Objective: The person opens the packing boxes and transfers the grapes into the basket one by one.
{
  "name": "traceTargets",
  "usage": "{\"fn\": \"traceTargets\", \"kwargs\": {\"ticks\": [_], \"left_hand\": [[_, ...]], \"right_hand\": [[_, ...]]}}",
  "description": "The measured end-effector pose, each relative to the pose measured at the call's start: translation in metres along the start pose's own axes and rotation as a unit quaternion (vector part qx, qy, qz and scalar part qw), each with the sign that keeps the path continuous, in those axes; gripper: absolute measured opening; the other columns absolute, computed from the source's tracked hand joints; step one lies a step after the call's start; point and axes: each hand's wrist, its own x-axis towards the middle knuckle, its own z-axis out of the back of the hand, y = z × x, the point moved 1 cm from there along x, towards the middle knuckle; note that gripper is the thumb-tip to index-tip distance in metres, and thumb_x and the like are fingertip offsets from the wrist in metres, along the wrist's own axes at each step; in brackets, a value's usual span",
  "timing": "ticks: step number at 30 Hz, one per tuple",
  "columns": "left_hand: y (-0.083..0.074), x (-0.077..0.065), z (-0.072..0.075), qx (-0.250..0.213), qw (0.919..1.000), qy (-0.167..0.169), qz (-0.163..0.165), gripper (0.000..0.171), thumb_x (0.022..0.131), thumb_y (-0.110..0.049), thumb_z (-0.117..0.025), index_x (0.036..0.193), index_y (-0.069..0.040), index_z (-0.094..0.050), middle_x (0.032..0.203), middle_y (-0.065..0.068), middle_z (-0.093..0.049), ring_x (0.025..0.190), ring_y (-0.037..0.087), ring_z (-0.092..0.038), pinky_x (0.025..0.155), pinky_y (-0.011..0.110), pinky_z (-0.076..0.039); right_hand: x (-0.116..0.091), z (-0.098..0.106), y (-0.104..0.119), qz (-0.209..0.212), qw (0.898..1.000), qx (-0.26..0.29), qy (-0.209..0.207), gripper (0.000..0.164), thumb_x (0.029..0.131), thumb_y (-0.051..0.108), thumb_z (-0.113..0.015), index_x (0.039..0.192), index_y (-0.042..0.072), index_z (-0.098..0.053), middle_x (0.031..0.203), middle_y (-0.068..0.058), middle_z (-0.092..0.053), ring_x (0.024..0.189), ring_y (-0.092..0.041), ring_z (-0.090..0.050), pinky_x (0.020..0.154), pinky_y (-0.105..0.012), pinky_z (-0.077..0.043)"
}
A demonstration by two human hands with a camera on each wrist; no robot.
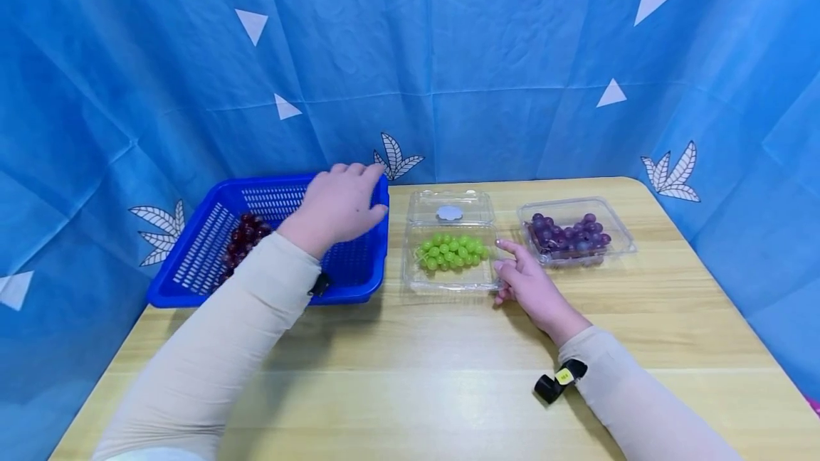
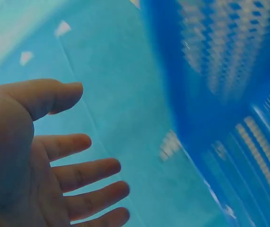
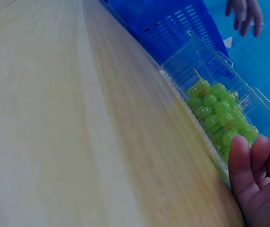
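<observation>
In the head view my left hand (image 1: 339, 208) hovers over the right part of a blue plastic basket (image 1: 349, 294), holding nothing. Its thumb and fingers are spread in the left wrist view. Dark red grapes (image 1: 246, 237) lie in the left part of that basket. My right hand (image 1: 528, 287) is at the right edge of a clear plastic clamshell box (image 1: 448, 284). Its index finger reaches along the edge and the other fingers bend loosely beside the wall. Green grapes (image 1: 451, 252) lie in the box, whose lid (image 1: 423, 208) is folded back.
Right of the green grapes stands another clear box (image 1: 618, 240) with purple grapes (image 1: 570, 235) in it. Everything rests on a light wooden table (image 1: 410, 375). A blue curtain (image 1: 474, 55) hangs behind the table and along both sides.
</observation>
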Motion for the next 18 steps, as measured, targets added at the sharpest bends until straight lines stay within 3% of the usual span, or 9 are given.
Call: {"fn": "traceTargets", "kwargs": {"ticks": [6,10,13,18], "left_hand": [[-0.051,-0.009,0.005,0.022,0.9976,0.01,-0.065,0.074,0.099,-0.047,-0.058,0.159,-0.013,-0.032,0.152,0.014,-0.046,0.134,0.038,-0.046,0.099,0.054,-0.049],[-0.083,-0.014,-0.002,0.031,0.9952,0.011,-0.092,0.072,0.098,-0.047,-0.06,0.157,-0.015,-0.034,0.146,0.013,-0.052,0.122,0.034,-0.057,0.081,0.045,-0.057],[-0.102,-0.014,-0.016,0.021,0.9953,0.022,-0.092,0.071,0.098,-0.047,-0.061,0.157,-0.017,-0.035,0.143,0.013,-0.055,0.115,0.032,-0.061,0.072,0.041,-0.058],[-0.117,-0.005,-0.053,-0.004,0.9969,0.047,-0.062,0.069,0.097,-0.042,-0.063,0.155,-0.016,-0.038,0.139,0.015,-0.057,0.112,0.033,-0.062,0.078,0.045,-0.058]], "right_hand": [[0.001,0.001,0.001,0.001,1.0,-0.002,0.005,0.063,0.106,0.016,-0.049,0.16,0.005,-0.018,0.083,-0.007,-0.044,0.066,-0.016,-0.054,0.069,-0.039,-0.06],[0.001,0.003,0.001,0.007,1.0,-0.004,0.003,0.063,0.106,0.015,-0.049,0.159,0.004,-0.019,0.082,-0.005,-0.044,0.066,-0.016,-0.053,0.069,-0.039,-0.06],[0.002,0.003,0.0,0.007,1.0,-0.005,0.003,0.063,0.106,0.016,-0.05,0.159,0.004,-0.019,0.082,-0.005,-0.046,0.066,-0.016,-0.054,0.069,-0.039,-0.06],[0.001,0.002,-0.003,0.003,1.0,-0.003,0.007,0.064,0.106,0.018,-0.051,0.16,0.006,-0.019,0.084,-0.009,-0.048,0.065,-0.017,-0.054,0.069,-0.041,-0.06]]}}
